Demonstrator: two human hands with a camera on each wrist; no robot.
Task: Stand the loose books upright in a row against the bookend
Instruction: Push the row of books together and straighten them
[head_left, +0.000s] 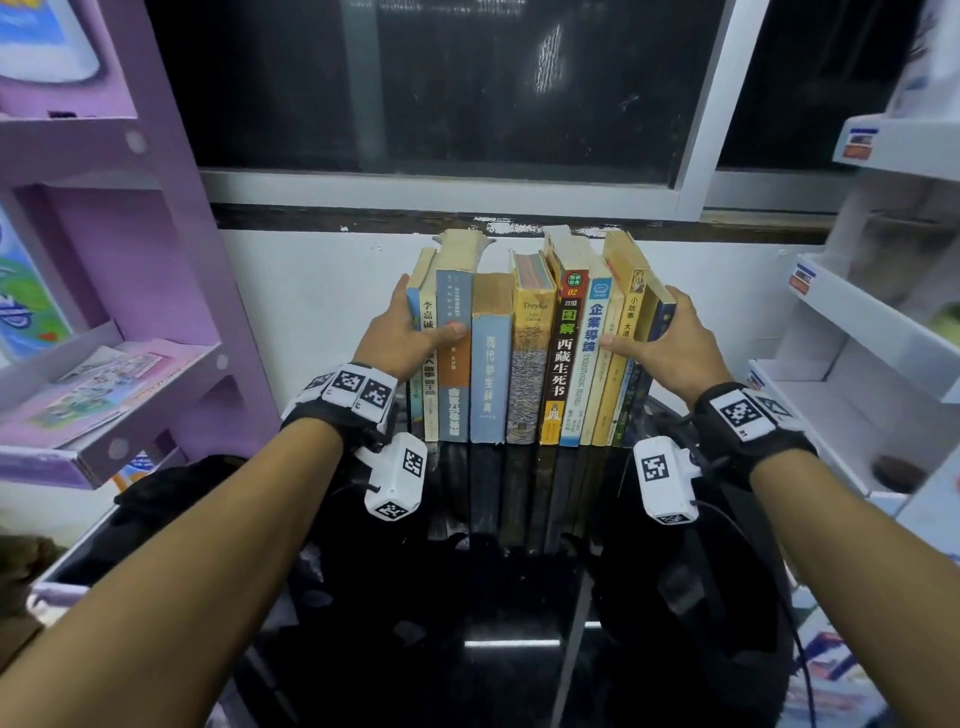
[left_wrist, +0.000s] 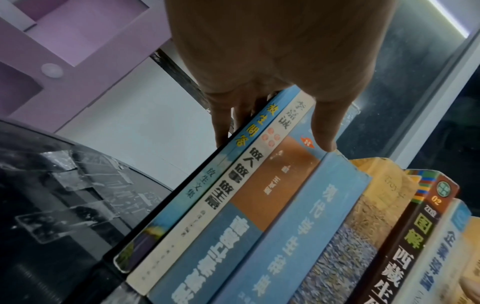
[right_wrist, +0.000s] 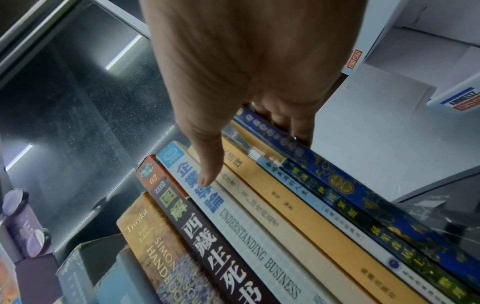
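Glossy black surface (head_left: 493, 597) carried the row of books (head_left: 524, 358), all upright, spines outward, packed against the white wall under the window. The left hand (head_left: 400, 332) gripped the row's left end, fingers behind the outer blue book (left_wrist: 182, 197), thumb across the spines. The right hand (head_left: 670, 338) clasped the right end round the dark blue book (right_wrist: 363, 197). No bookend could be made out. The task looked nearly done, only squaring up and letting go remaining.

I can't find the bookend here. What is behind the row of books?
Behind the row of books a white wall and a dark window ledge show. No bookend is visible; the books and both hands cover whatever stands directly behind or beside them.
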